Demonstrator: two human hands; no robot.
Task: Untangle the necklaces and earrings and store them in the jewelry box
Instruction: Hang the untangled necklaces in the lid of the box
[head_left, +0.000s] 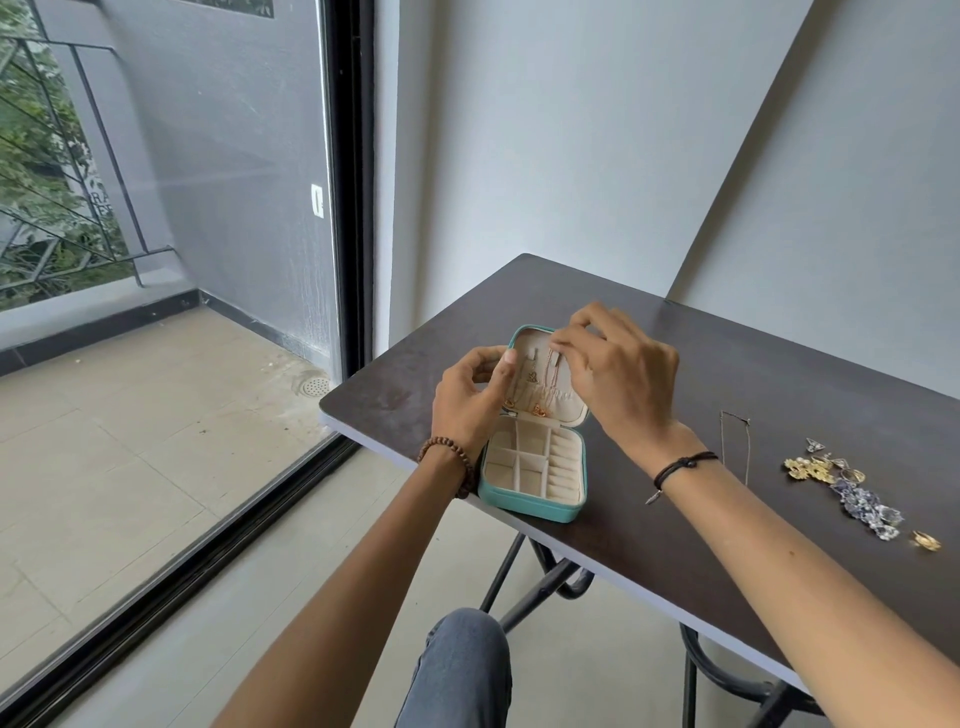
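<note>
A teal jewelry box (524, 506) lies open on the dark table (779, 374), its cream lid raised at the back. Thin gold necklaces (540, 387) with small pendants hang inside the lid. My left hand (470, 397) holds the lid's left edge, thumb near the hooks. My right hand (613, 364) is at the lid's top right, fingertips pinching a necklace chain by a hook. A thin silver necklace (740, 441) lies on the table to the right. Beyond it sits a pile of earrings (852, 488), gold and blue-grey, with one gold earring (926, 540) apart.
The box's lower half has several cream compartments, all bare. The table's near edge runs diagonally from the left corner to the lower right. A glass door and balcony lie to the left; a white wall stands behind the table. My knee shows under the table.
</note>
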